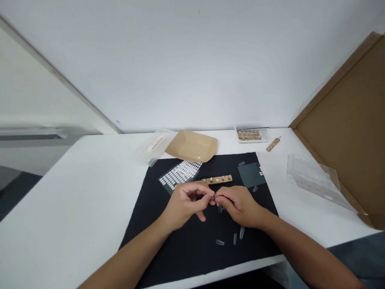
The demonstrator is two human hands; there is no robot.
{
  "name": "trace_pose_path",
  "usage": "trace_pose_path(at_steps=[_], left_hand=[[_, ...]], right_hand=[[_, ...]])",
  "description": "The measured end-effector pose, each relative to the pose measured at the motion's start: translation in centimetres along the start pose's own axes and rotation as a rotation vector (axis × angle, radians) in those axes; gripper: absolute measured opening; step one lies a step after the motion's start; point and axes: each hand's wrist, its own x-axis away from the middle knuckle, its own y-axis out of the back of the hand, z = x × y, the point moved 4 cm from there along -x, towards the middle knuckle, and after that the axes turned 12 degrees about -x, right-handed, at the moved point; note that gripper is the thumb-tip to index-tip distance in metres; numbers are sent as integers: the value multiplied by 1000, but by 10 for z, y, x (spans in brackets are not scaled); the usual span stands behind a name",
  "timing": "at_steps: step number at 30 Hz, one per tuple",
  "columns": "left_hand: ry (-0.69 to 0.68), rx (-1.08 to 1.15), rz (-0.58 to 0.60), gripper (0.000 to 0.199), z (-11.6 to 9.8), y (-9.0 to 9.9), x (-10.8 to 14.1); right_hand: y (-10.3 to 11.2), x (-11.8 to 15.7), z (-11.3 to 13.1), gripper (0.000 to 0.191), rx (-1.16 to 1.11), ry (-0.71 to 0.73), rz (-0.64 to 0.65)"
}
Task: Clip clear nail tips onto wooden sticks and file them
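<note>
Our left hand (187, 202) and right hand (242, 204) pinch a small silvery metal piece (213, 195); just beyond, a narrow studded brown strip (220, 179) lies crosswise, its left end nearer our left hand.

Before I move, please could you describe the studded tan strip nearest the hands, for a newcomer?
Find the black mat on the white table. Just beyond the fingers, between the white-sticker sheet and the dark sheet, lies the tan strip. Unlike the loose strip beside the plastic tray, it rests on the mat.
</note>
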Motion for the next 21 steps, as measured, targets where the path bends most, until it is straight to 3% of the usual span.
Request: trace_pose_path(at_steps=[6,16,21], left_hand=[[-14,6,37,25,-3,-1,0],[-27,-145,36,17,-5,2,-2],[-255,-427,20,6,-13,5,-2]], right_hand=[[2,0,-2,29,-37,-14,7],[1,0,-3,42,386,137,-27],[-2,1,0,44,534,281,-29]])
